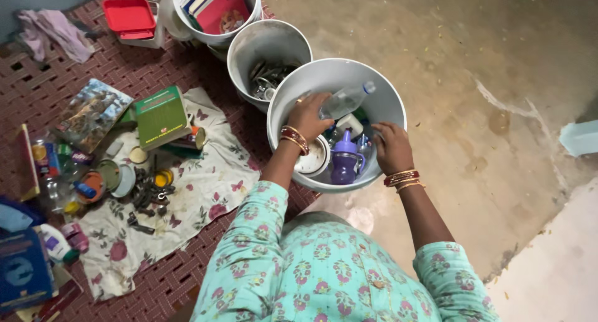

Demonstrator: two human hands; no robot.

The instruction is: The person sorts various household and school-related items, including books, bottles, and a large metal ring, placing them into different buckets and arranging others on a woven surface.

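Observation:
My left hand [306, 114] is inside a white bucket [386, 91] and grips a clear plastic bottle [346, 100] that lies tilted, its cap toward the far rim. My right hand [391, 146] reaches into the same bucket at its right side, fingers curled down among the contents; what it touches is hidden. In the bucket stand a purple sippy cup [346, 160] and a white lid or bowl [313, 160]. Both wrists wear bangles.
Two more white buckets stand behind: one with metal pieces [268, 51], one with books [218, 10]. A floral cloth [187, 191] on a woven mat holds a green book [161, 116], lids, small bottles and metal parts. A red-lidded box [129, 17] sits at the back. Bare concrete floor lies right.

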